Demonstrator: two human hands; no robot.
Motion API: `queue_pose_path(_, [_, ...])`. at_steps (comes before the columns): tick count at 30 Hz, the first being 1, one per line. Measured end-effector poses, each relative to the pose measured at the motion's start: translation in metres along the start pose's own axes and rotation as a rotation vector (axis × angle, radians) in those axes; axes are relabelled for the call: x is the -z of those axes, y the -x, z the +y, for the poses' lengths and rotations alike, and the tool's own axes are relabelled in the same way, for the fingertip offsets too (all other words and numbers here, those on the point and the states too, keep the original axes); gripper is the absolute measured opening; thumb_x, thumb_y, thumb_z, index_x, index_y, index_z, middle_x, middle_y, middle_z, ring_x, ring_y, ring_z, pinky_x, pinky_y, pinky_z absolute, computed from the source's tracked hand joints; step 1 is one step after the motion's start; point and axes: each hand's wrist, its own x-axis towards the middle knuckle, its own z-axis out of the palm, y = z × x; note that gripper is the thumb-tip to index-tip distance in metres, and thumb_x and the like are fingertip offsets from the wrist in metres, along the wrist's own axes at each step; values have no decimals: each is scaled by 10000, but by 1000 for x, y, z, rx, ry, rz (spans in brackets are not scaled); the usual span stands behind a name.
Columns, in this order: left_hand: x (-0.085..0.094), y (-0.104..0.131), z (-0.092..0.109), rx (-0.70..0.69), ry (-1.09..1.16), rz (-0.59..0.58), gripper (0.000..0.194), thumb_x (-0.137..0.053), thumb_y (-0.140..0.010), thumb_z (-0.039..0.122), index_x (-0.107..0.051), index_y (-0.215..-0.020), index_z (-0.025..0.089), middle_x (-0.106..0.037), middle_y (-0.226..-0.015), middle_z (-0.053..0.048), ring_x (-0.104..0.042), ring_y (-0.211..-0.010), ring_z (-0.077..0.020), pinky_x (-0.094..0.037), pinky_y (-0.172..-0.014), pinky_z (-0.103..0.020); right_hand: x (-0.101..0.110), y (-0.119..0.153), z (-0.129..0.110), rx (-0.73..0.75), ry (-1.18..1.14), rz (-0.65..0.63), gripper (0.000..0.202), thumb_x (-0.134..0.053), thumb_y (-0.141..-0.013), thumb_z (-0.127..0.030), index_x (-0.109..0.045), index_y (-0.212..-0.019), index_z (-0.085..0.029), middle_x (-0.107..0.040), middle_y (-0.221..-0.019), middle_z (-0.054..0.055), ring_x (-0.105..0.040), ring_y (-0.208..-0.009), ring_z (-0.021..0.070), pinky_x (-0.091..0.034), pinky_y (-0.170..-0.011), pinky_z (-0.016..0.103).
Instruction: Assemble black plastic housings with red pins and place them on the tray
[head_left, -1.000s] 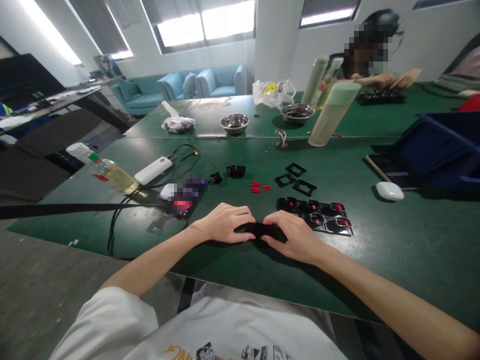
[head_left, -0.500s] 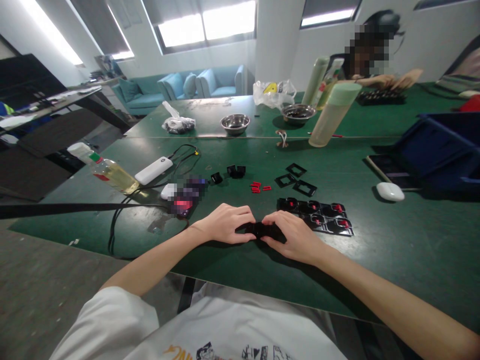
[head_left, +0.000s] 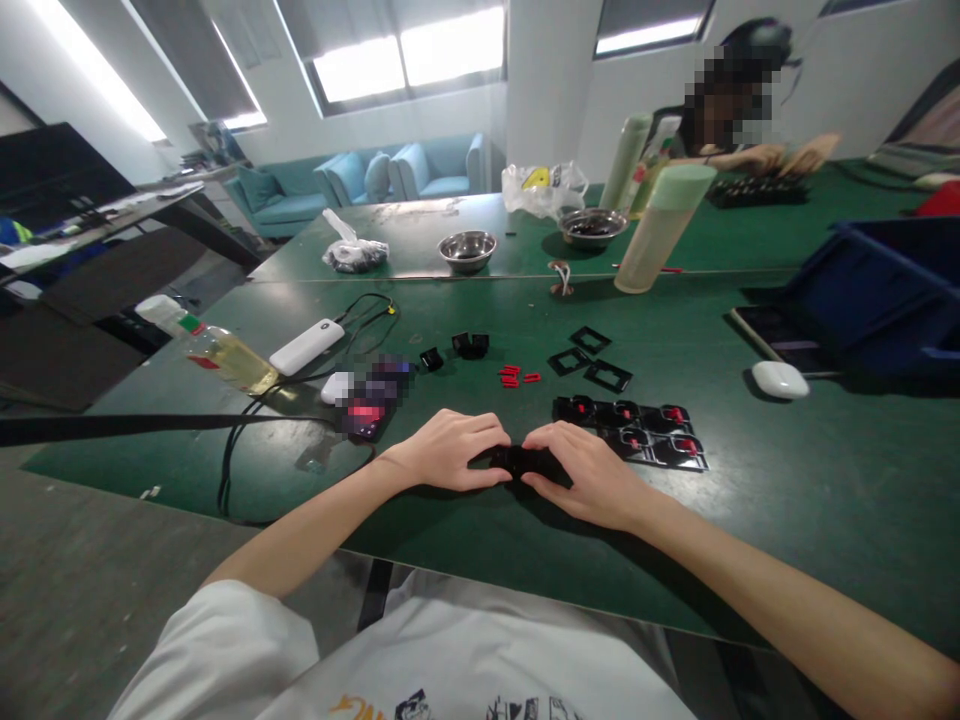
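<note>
Low over the near part of the green table, my left hand [head_left: 454, 450] and my right hand [head_left: 581, 470] grip a small black plastic part [head_left: 515, 459] from both sides. Fingers and thumbs cover most of it, so its exact shape is hidden. Just beyond my right hand lie black assemblies with red pieces [head_left: 630, 432], set out in two rows. Several small red clips [head_left: 511, 376] are loose ahead of my hands. Three flat black square frames [head_left: 590, 341] rest to their right, and a few black housings [head_left: 470, 345] stand to their left.
On the left are a phone [head_left: 379, 398], a white power bank [head_left: 307, 346] with cables and a tilted bottle [head_left: 225, 355]. Metal bowls [head_left: 467, 252] and a green-capped bottle [head_left: 664, 228] stand farther back. A blue bin [head_left: 885, 300] and white mouse [head_left: 780, 379] are right. A person [head_left: 750, 120] works across the table.
Both hands keep their hold on the black part in nearly the same place. The whole view has shifted slightly; the loose pieces lie as before.
</note>
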Motion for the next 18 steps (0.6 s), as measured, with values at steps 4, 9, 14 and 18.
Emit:
queue_pose_path(4, [1,1,0,2,18,42,411,-581,-1038,573,-690,-1150,193,-746,-1104,-55,-733,-898,-177,-483,-724,-271,1,0,-1,4,-8,4,198,-624,-1036,-327,-576,-1200,-226,-729,-1084,98,-705,-974,270,-592,-843,424])
queue_pose_path(9, [4,-1,-1,27,21,113,410,-543,-1064,567,-698,-1142,195,-750,-1097,-55,-731,-890,-172,-491,-736,-277,1,-1,0,-1,-23,9,195,-626,-1031,-316,-584,-1202,-232,-735,-1102,104,-714,-991,275,-603,-852,434])
queue_pose_path(14, [10,-6,0,34,-16,138,407,-518,-1083,556,-702,-1129,196,-751,-1089,-61,-732,-902,-169,-502,-744,-274,1,-1,0,-1,-39,26,190,-633,-1020,-314,-603,-1187,-229,-742,-1088,107,-723,-974,280,-612,-830,434])
queue_pose_path(18, [14,-10,1,18,-77,141,384,-515,-1093,528,-706,-1114,195,-752,-1074,-62,-738,-912,-170,-501,-736,-274,1,-1,0,-3,-37,31,199,-636,-1021,-326,-612,-1193,-230,-747,-1098,110,-727,-983,281,-615,-843,437])
